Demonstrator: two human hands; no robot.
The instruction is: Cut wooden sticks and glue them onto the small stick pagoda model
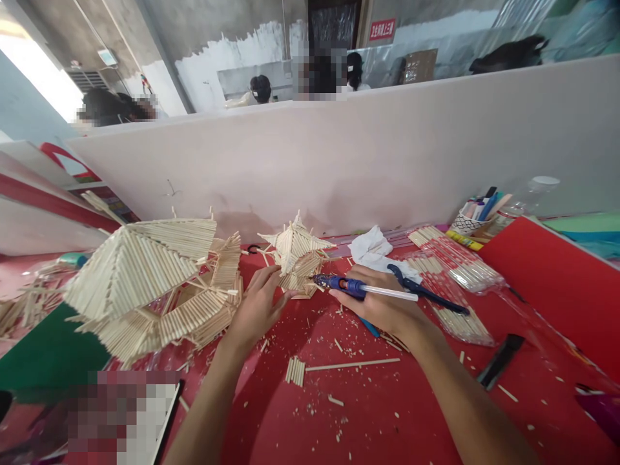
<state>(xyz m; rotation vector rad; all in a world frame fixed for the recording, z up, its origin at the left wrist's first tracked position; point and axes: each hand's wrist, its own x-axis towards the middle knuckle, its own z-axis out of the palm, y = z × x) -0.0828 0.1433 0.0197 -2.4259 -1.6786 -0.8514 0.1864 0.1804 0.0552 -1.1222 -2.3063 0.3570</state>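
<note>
In my right hand (387, 303) is a blue hot glue gun (341, 284), a white glue stick poking out of its rear end. Its nozzle points left at a small pavilion model (298, 248) built of thin wooden sticks, with a pointed star-shaped roof. My left hand (261, 300) holds the near left edge of that model, thumb and fingers at its base. A larger stick-built pavilion (150, 278) with a wide sloping roof and a curved walkway stands to the left of my left hand. Nearer to me lies a short row of cut sticks (295, 372) beside one long stick (353, 365).
Plastic packs of sticks (455, 258), a white tissue (371, 245) and dark-handled pliers or cutters (431, 290) lie to the right. A pen basket (469, 216) stands behind them. A dark blade-like tool (501, 361) rests lower right. A pale partition (339, 155) bounds the red table.
</note>
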